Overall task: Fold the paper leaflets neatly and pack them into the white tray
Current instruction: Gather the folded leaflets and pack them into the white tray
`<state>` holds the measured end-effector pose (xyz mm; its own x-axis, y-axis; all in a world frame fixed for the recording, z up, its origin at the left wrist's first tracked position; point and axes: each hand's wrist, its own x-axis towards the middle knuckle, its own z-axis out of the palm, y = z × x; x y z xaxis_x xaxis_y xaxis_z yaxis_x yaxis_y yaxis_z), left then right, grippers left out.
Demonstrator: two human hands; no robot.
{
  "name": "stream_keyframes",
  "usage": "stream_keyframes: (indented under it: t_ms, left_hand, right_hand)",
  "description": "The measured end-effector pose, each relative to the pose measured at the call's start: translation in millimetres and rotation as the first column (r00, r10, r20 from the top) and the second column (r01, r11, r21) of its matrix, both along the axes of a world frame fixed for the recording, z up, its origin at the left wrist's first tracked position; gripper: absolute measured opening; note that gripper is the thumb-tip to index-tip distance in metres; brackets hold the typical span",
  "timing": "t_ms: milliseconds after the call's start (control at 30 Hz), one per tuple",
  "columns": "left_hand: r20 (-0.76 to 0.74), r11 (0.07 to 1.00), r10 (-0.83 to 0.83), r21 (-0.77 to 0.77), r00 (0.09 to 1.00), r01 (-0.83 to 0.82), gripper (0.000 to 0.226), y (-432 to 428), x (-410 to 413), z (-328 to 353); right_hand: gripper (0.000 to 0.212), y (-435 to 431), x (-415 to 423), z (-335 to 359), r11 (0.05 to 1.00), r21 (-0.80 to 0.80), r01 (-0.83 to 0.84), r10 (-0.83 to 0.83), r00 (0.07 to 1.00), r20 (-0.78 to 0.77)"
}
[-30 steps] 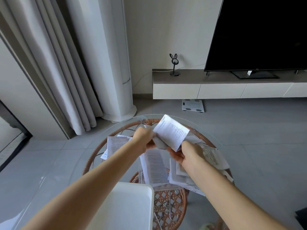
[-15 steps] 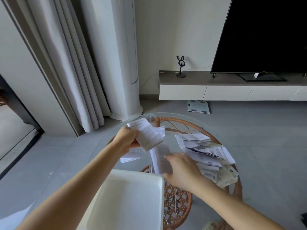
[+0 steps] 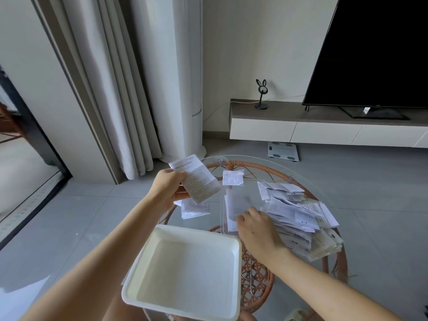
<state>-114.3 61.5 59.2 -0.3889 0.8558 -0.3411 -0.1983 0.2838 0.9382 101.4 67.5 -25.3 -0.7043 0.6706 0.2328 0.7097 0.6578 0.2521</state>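
Two grips at work over a round glass table (image 3: 245,158) on a rattan frame. Left grip (image 3: 168,188) pinches a folded leaflet (image 3: 196,179) by its left edge, thumb on the printed face, raised above the table. The leaflet faces the camera, tilted, with its long axis running from far-left down to near-right. Right grip (image 3: 257,228) rests loosely on a flat sheet (image 3: 232,202) on the glass and is not seen to clench anything. That sheet's long axis runs away from the person. Just beside it to the right sits a loose pile (image 3: 298,216) of leaflets, fanned and uneven. A few folded pieces (image 3: 194,210) lie below the left grip, and one small slip (image 3: 232,177) lies further back. White tray (image 3: 236,249) sits at the near edge of the table, with no paper inside; packing not yet begun. Judgement: the paper is light, thin and limp, likely to slide on glass and to spring open at its creases, and it is easily torn or crumpled. Best taken at an edge or corner, then pinched along the fold line, so the crease stays shut on the way to the tray.
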Motion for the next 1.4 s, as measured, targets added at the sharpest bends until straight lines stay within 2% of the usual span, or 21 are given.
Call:
stream_keyframes:
  t_ms: [133, 267, 400, 500, 567, 633, 667, 700, 733, 767, 800, 833, 867, 900, 967, 1033, 1167, 1233, 1300, 1333, 1400]
  left_hand:
    - [-0.002, 1.000, -0.015, -0.021, 1.000, 0.015, 0.014, -3.6, 2.6, -0.9]
    - [-0.018, 0.999, 0.000, -0.040, 1.000, -0.001, 0.021, -3.0, -1.4, -5.1]
    - [-0.006, 0.999, 0.012, -0.044, 1.000, -0.013, 0.026, -2.6, -5.6, -9.1]
    - [-0.029, 0.999, 0.009, -0.036, 1.000, -0.010, 0.025, -2.5, -7.6, -11.4]
    - [-0.074, 1.000, 0.012, -0.023, 0.997, -0.014, 0.020, -3.9, -9.4, -11.4]
    - [-0.138, 1.000, 0.021, -0.002, 0.990, -0.022, 0.017, -5.8, -10.3, -11.4]
    - [-0.169, 1.000, 0.030, 0.009, 0.985, -0.029, 0.019, -6.5, -10.2, -12.0]
    - [-0.195, 0.999, 0.037, 0.017, 0.980, -0.034, 0.022, -7.3, -10.0, -12.7]
    - [-0.212, 0.999, 0.040, 0.021, 0.977, -0.036, 0.024, -7.5, -9.0, -14.0]
    - [-0.215, 0.999, 0.034, 0.021, 0.976, -0.031, 0.026, -8.0, -7.3, -15.0]
    - [-0.203, 1.000, 0.021, 0.018, 0.979, -0.018, 0.027, -8.7, -4.6, -15.8]
    - [-0.176, 1.000, 0.003, 0.011, 0.984, -0.001, 0.028, -9.5, -1.8, -16.8]
    - [-0.138, 1.000, -0.017, 0.000, 0.990, 0.017, 0.027, -10.1, 1.5, -18.4]
    - [-0.098, 0.999, -0.034, -0.010, 0.995, 0.033, 0.025, -11.4, 4.9, -19.8]
    - [-0.055, 0.999, -0.052, -0.015, 0.997, 0.051, 0.023, -14.4, 10.0, -22.5]
    - [-0.032, 0.999, -0.046, -0.018, 0.998, 0.046, 0.024, -16.1, 13.2, -25.7]
    - [0.004, 0.999, -0.033, -0.023, 0.999, 0.033, 0.025, -17.2, 19.0, -29.2]
    - [-0.002, 1.000, -0.028, 0.005, 1.000, 0.028, 0.027, -16.3, 22.5, -34.2]
    - [-0.020, 0.999, 0.018, 0.033, 1.000, -0.018, 0.023, -18.1, 23.0, -38.6]
    - [-0.029, 0.997, 0.069, 0.030, 0.997, -0.069, 0.020, -19.2, 19.8, -40.0]
    - [-0.038, 0.979, 0.201, 0.023, 0.979, -0.201, 0.022, -20.5, 5.2, -41.9]
  right_hand:
    - [0.031, 4.6, -4.1, -0.1, 0.999, -0.004, 0.040, -0.040, 0.991, -0.129]
    - [0.039, 10.1, -9.5, 9.1, 0.994, 0.008, 0.108, -0.103, 0.963, -0.251]
    - [0.056, 13.9, -24.1, 13.3, 0.977, -0.040, 0.211, -0.214, 0.972, -0.101]
    - [0.028, 13.9, -34.0, 24.9, 0.968, -0.130, 0.214, -0.202, 0.975, 0.098]
    - [0.022, 12.2, -37.8, 41.0, 0.955, -0.150, 0.256, -0.245, 0.965, 0.092]
    - [0.024, 15.1, -33.4, 59.4, 0.921, -0.157, 0.357, -0.369, 0.928, -0.053]
    - [0.025, 16.4, -27.5, 69.4, 0.899, -0.176, 0.401, -0.432, 0.875, -0.217]
    - [0.025, 16.4, -20.3, 79.6, 0.884, -0.198, 0.423, -0.466, 0.769, -0.438]
    - [0.024, 14.9, -14.7, 88.9, 0.875, -0.262, 0.407, -0.471, 0.591, -0.655]
    - [0.024, 13.5, -10.4, 95.0, 0.872, -0.372, 0.318, -0.469, 0.330, -0.819]
    - [0.024, 13.3, -9.4, 98.2, 0.851, -0.502, 0.151, -0.513, 0.043, -0.857]
    - [0.023, 13.0, -12.7, 99.1, 0.785, -0.616, -0.071, -0.617, -0.191, -0.764]
    - [0.022, 13.1, -18.6, 96.5, 0.670, -0.684, -0.288, -0.740, -0.330, -0.586]
    - [0.022, 13.3, -24.8, 90.8, 0.558, -0.703, -0.441, -0.825, -0.388, -0.411]
    - [0.025, 14.2, -37.2, 75.5, 0.442, -0.739, -0.509, -0.887, -0.370, -0.277]
    - [0.027, 11.7, -46.8, 60.6, 0.431, -0.822, -0.373, -0.900, -0.245, -0.361]
    - [0.020, 0.2, -58.6, 46.2, 0.642, -0.765, -0.046, -0.755, 0.137, -0.642]
    - [0.015, -3.5, -64.7, 43.3, 0.720, -0.689, 0.076, -0.675, 0.309, -0.670]
    - [0.012, -7.7, -73.1, 42.4, 0.746, -0.650, 0.149, -0.631, 0.470, -0.617]
    - [0.014, -8.2, -75.6, 41.1, 0.750, -0.646, 0.140, -0.613, 0.513, -0.601]
    - [0.020, -2.4, -75.8, 42.1, 0.723, -0.687, 0.076, -0.626, 0.491, -0.606]
